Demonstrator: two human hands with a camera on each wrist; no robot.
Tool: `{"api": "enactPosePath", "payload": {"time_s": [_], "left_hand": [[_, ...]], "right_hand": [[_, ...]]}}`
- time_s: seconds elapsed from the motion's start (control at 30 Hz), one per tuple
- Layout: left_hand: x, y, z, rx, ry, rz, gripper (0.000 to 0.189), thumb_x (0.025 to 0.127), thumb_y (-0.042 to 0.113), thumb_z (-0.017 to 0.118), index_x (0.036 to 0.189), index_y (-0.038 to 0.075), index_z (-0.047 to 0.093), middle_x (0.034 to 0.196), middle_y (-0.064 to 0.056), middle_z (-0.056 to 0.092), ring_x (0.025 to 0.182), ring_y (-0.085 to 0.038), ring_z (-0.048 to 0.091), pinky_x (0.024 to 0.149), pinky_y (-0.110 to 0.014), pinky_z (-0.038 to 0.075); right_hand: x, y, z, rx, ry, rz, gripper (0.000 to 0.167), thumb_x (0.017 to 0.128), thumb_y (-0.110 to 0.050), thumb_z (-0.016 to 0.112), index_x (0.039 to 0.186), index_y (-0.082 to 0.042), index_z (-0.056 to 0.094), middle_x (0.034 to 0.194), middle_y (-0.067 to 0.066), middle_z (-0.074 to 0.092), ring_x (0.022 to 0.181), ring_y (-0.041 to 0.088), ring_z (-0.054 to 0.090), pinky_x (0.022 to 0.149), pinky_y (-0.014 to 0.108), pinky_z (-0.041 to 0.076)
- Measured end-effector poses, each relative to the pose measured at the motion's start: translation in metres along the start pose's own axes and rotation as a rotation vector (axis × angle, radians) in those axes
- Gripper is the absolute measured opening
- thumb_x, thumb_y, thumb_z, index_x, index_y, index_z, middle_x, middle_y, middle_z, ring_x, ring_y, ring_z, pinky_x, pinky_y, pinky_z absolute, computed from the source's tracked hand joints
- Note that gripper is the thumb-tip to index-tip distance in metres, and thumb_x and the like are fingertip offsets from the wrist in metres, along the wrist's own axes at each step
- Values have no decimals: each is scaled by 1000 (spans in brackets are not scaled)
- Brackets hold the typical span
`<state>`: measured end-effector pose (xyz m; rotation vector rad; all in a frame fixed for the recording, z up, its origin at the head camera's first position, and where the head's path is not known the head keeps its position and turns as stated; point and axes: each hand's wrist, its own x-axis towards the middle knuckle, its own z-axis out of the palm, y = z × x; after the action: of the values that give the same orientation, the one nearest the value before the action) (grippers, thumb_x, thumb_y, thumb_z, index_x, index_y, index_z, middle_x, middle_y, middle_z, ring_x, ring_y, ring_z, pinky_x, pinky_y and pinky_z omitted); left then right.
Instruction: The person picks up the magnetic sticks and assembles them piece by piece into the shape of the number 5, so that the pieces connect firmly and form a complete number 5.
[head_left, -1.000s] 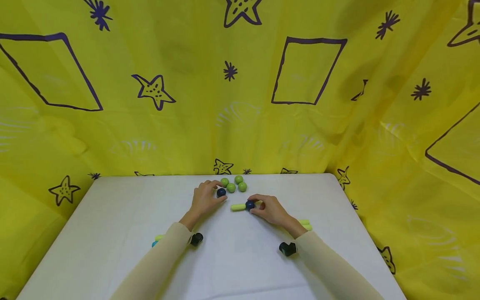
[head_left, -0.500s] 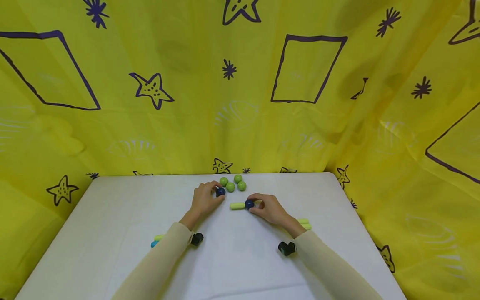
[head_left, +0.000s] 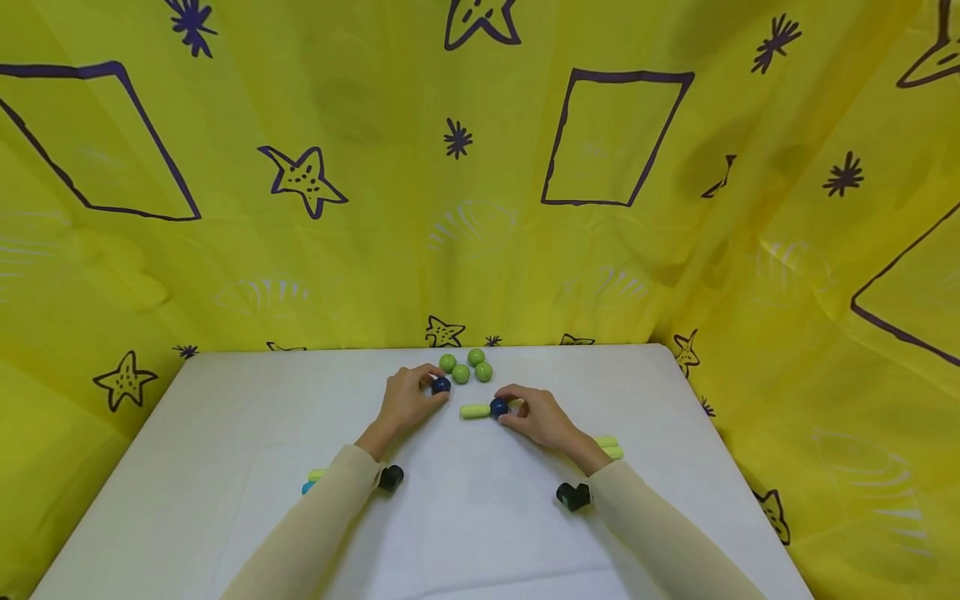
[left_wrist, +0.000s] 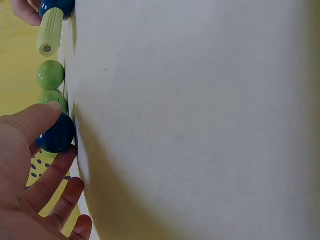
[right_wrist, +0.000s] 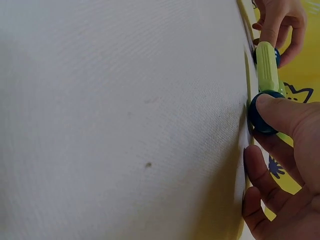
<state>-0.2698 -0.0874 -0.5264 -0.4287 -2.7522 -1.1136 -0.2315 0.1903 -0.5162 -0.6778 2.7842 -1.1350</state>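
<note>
A glossy dark blue ball (left_wrist: 59, 134) is pinched between the thumb and fingers of my left hand (head_left: 407, 402), low at the table surface. My right hand (head_left: 546, 419) pinches a second dark blue ball (head_left: 498, 407). From that ball a ribbed yellow-green rod (head_left: 474, 411) points left toward the left hand's ball, its end touching the blue surface at one side only. In the left wrist view the rod's free end shows a small grey metal disc. A gap separates the rod from the left ball. A sliver of yellow-green shows behind the right ball, mostly hidden by fingers.
Several light green balls (head_left: 461, 373) sit close together near the table's back edge. More yellow-green rods (head_left: 609, 446) lie behind the right forearm. By the left sleeve are a yellow-green piece (head_left: 318, 474) and a blue piece (head_left: 307, 487), partly covered. Yellow curtains surround the white table (head_left: 480, 517).
My left thumb and fingers have drawn in around their blue ball. The right hand, its ball and the rod stay almost still.
</note>
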Motion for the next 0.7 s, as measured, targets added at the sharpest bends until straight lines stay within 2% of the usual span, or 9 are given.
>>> {"api": "enactPosePath", "payload": {"time_s": [0.17,0.3,0.53,0.7], "left_hand": [[-5,-4,-6,-31,-40,19,30,82,21,88,108,14,76,93,-4,72,85,-22,55,85,-43,41],[-10,-8,-11,-68,-84,42,30,81,19,89,108,13,78,95,0,74,88,-19,58,83,-39,43],[-20,-5,-21,-136,-178,20,32,81,19,90,110,13,78,101,2,78,103,-22,66,97,-48,46],[-25,-5,-22,-139,-189,18,31,81,20,90,109,14,78,102,3,78,106,-23,65,99,-50,45]], "right_hand": [[1,0,1,4,13,-15,35,93,-13,78,126,-13,67,116,5,73,69,11,52,63,25,45],[2,1,2,24,15,19,35,92,-14,79,125,-15,68,116,2,72,73,12,54,66,25,46],[2,4,2,90,8,98,36,90,-16,81,124,-18,70,118,0,71,79,16,55,70,27,46],[2,4,2,108,12,106,35,90,-16,81,124,-18,70,117,0,71,78,16,54,69,26,44]]}}
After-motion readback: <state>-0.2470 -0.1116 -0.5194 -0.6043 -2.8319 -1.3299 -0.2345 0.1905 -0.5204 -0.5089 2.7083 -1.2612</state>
